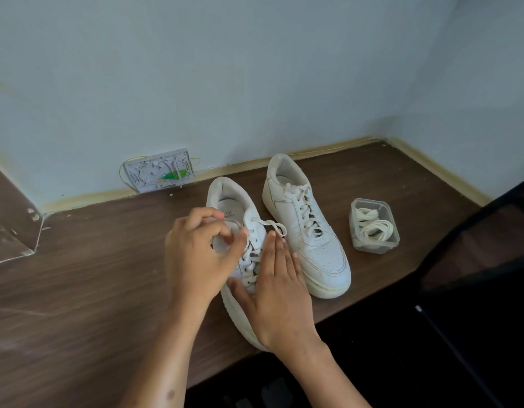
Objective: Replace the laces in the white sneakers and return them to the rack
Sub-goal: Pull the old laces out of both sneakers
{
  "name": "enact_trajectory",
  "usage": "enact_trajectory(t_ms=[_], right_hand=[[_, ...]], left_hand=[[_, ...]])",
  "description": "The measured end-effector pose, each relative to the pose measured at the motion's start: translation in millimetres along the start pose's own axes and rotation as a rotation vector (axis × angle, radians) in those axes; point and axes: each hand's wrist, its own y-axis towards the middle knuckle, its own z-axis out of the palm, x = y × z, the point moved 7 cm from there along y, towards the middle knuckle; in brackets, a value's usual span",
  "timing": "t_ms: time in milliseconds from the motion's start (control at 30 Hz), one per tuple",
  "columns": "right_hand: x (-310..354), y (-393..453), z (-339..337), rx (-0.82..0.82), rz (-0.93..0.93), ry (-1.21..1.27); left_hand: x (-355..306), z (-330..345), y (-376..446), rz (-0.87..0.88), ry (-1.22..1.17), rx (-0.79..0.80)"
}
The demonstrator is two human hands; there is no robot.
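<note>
Two white sneakers stand side by side on the brown wood-grain surface [78, 275], toes toward the person. The left hand [196, 248] hovers over the tongue of the near sneaker [234, 201], its fingers [222, 214] curled narrow and pinching a loop of that shoe's lace [269, 225] between thumb and fingertips; the loose lace end trails just to the right of those fingers, lying across the shoe's upper eyelets. The right hand [275, 287] lies flat on the toe and lower lacing of the same sneaker, fingers straight and close together, holding nothing, thumb spread to the left along the sole edge. Just beyond the right hand's fingertips, to their right, stands the second sneaker [307, 228], laced and apart from both hands. Further right of it, well apart from the fingers, sits a clear plastic container [372, 245] holding coiled cream laces [372, 228]. Behind the left hand, against the pale wall, a white wall plate [159, 169] with green inside leans at the skirting
</note>
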Motion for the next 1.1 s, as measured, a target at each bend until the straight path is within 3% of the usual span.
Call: enact_trajectory(t_ms=[133, 333, 500, 633, 767, 933, 1100], right_hand=[[0.0, 1.0, 3.0, 0.029, 0.060, 0.005], [1.1, 1.4, 1.7, -0.007, 0.078, -0.001], [0.8, 1.0, 1.3, -0.002, 0.079, 0.011], [1.2, 1.5, 1.4, -0.021, 0.079, 0.013], [1.4, 1.1, 0.7, -0.013, 0.090, 0.004], [2.8, 1.4, 0.6, -0.051, 0.076, 0.045], [2.2, 1.7, 1.2, -0.025, 0.088, 0.012]], left_hand=[[-15.0, -0.1, -4.0, 0.148, 0.109, -0.049], [-13.3, 6.3, -4.9, 0.185, 0.176, -0.032], [7.9, -10.2, 5.1, 0.037, -0.379, 0.017], [31.6, -21.5, 8.2, -0.087, -0.536, 0.142], [26.6, -34.3, 6.6, -0.108, -0.315, -0.067], [-13.0, -7.7, -4.1, 0.113, 0.166, -0.104], [-19.1, -8.1, -11.3, 0.182, 0.169, -0.211]])
